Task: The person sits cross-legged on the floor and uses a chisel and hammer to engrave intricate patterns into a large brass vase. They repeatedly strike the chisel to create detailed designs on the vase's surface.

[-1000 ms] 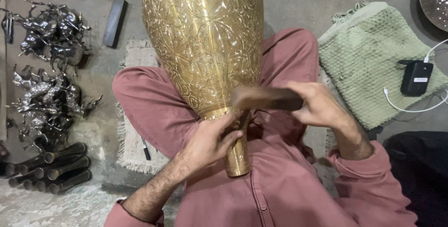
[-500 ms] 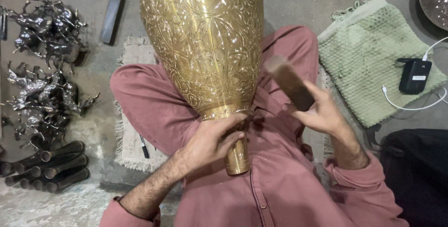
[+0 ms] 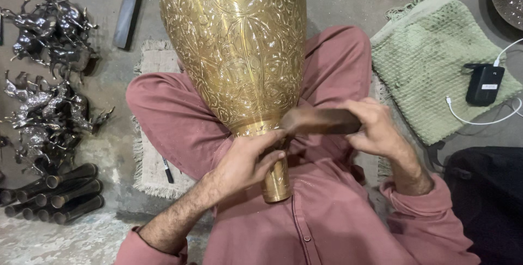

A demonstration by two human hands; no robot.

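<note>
Gripping the brass vase [image 3: 234, 52] at its neck, the left hand [image 3: 248, 161] closes tight — right hand [image 3: 376, 128] clasps a dark block [image 3: 321, 120].

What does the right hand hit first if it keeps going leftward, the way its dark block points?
Probably the left hand at the brass vase neck: the right hand aims the dark block there, its tip almost touching. Depth is unclear.

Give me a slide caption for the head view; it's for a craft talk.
Left hand grips an engraved brass vase at its neck while right hand holds a dark wooden block against it.
</note>
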